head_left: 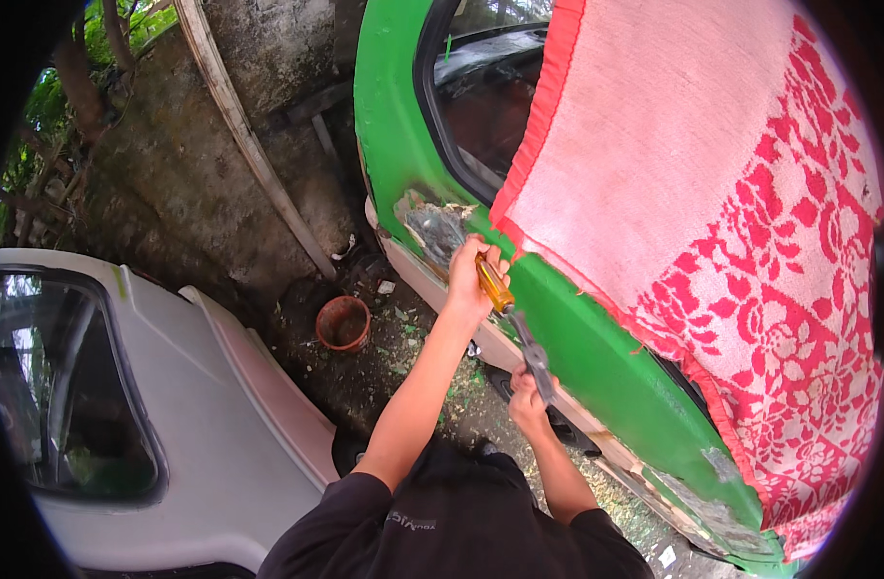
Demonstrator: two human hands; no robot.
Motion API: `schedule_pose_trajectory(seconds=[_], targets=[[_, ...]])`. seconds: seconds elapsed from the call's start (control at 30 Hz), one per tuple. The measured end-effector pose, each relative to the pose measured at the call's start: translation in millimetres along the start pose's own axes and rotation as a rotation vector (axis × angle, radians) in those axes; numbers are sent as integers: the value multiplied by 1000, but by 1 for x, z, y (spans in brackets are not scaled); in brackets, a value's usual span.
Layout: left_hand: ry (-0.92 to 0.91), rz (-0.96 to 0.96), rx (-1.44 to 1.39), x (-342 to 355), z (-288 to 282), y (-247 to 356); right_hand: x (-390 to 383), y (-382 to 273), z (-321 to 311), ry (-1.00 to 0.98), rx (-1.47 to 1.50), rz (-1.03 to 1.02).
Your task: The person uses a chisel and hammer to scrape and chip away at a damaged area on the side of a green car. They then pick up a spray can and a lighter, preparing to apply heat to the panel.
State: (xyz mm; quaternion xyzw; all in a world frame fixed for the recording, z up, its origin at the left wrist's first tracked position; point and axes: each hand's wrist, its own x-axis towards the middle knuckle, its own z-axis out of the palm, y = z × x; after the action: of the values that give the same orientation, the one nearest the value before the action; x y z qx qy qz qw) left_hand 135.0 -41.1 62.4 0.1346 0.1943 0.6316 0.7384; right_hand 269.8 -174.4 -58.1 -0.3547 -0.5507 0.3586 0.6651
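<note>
1. While your left hand (469, 280) is wrapped around the amber handle of the screwdriver (496, 288), its tip end sits up against the scraped patch (432, 230) on the green car body (577, 338), just above and to the left of that hand.
2. Your right hand (529, 394) is closed on a grey metal tool (536, 355), which rises from that hand to meet the lower end of the screwdriver; what kind of tool it is cannot be told.
3. Done so far, judging by the panel: paint is off in one rough patch beside your left hand, showing bare grey beneath, with chipped edges around it.
4. Left, as I judge it: the green around that patch is intact, and the pale sill strip (432, 289) below your hands looks untouched.
5. Right of your hands, the red and white patterned cloth (712, 193) hangs over the car, covering the panel there.
6. Below and left of your left hand, a clay pot (344, 322) stands on the littered ground, well apart from the work; a white car (172, 405) lies further left.
</note>
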Motion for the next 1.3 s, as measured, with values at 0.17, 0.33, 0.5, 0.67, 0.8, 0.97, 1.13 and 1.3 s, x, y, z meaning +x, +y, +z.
schedule_pose_trajectory(seconds=[0.17, 0.33, 0.5, 0.67, 0.8, 0.97, 1.13, 1.3], targets=[[12, 3, 8, -1, 5, 5, 20, -17, 15, 12, 39, -45], [-10, -14, 2, -2, 1, 1, 11, -9, 4, -80, 435, -192], [20, 32, 10, 2, 11, 4, 3, 19, -5, -70, 24, -67], [34, 42, 13, 6, 12, 4, 18, -6, 8, 32, -53, 41], [-5, 14, 22, 1, 2, -4, 17, 3, 2, -108, -153, 44], [42, 35, 17, 1, 7, 2, 20, -51, 6, 122, 260, 16], [19, 48, 4, 6, 12, 4, 21, -37, 10, -33, 332, -176], [29, 33, -4, 2, 7, 6, 12, -49, 14, 96, 187, 144]])
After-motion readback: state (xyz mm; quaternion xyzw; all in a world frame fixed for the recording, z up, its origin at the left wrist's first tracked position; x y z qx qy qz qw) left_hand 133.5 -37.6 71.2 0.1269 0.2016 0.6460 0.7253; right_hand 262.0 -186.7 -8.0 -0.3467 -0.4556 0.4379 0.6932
